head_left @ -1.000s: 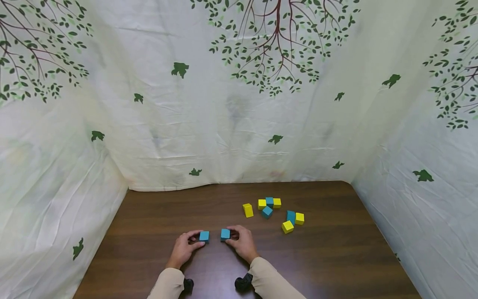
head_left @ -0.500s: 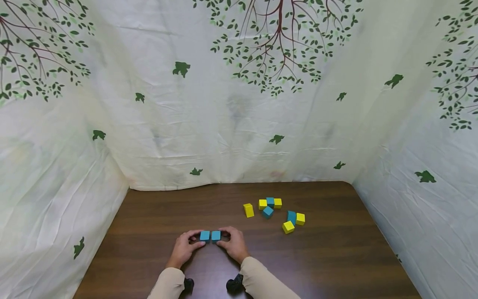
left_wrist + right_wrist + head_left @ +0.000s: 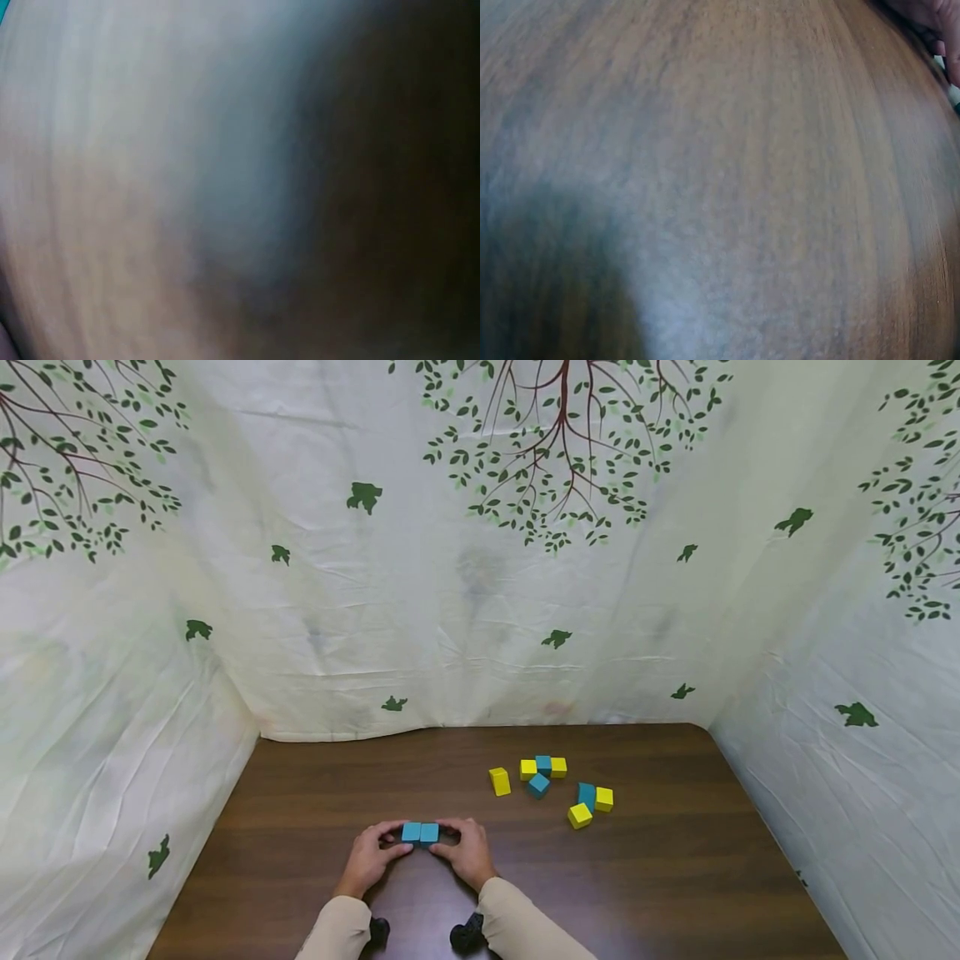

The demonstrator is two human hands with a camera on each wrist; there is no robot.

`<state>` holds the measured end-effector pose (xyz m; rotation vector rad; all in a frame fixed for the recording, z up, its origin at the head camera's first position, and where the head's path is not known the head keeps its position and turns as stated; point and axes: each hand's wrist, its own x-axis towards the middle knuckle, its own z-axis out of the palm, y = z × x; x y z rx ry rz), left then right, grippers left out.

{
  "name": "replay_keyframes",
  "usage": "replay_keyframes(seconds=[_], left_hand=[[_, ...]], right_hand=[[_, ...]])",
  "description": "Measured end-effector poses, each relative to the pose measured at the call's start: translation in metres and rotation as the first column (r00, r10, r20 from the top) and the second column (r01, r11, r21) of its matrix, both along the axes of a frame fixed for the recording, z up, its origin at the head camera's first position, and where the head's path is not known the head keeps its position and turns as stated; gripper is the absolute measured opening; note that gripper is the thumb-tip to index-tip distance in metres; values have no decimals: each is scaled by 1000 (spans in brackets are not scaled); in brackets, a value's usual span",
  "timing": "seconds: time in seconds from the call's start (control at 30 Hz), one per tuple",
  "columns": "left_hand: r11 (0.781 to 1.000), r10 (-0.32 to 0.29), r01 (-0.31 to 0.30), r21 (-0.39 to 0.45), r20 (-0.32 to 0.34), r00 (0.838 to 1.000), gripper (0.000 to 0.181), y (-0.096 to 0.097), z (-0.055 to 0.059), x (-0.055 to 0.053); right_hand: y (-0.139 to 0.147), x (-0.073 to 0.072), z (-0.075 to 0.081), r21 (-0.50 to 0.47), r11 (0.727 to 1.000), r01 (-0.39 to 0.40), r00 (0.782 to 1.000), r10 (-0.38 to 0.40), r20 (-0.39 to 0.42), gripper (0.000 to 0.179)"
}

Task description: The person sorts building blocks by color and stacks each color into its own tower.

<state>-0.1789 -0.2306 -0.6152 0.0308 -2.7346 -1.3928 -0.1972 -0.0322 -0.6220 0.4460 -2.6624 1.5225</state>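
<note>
Two blue cubes sit side by side on the brown table in the head view, their facing sides touching or nearly so. My left hand (image 3: 369,857) pinches the left blue cube (image 3: 411,832) between thumb and fingers. From the other side, my right hand (image 3: 468,855) pinches the right blue cube (image 3: 429,833) the same way. The left wrist view is mostly blurred tabletop. In the right wrist view, part of a hand (image 3: 930,26) shows at the top right corner over the wood.
Behind and right of my hands lie loose cubes: a yellow block (image 3: 499,782), a blue cube (image 3: 538,786) by a row of yellow and blue, and a group with a yellow cube (image 3: 580,816). A white leaf-patterned cloth (image 3: 480,610) surrounds the table (image 3: 675,877).
My right hand has brought its blue cube leftward until it stands against the left one, closing the gap between them. My left hand and its cube have stayed in place.
</note>
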Motion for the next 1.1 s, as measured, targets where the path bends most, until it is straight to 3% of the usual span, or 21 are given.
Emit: replay_keyframes(seconds=[0.53, 0.8, 0.97, 1.1], left_hand=[[1000, -2, 2, -10, 8, 1000, 38, -1, -2, 0], [1000, -6, 6, 6, 5, 1000, 39, 1, -3, -1], [1000, 0, 0, 2, -9, 1000, 39, 0, -3, 0], [1000, 3, -3, 8, -13, 1000, 39, 1, -2, 0]], right_hand=[[2, -1, -2, 5, 1000, -11, 1000, 11, 27, 41], [23, 2, 0, -137, 988, -69, 994, 80, 70, 43], [43, 7, 0, -226, 974, 32, 998, -17, 67, 42], [60, 10, -3, -290, 937, 194, 981, -186, 54, 41]])
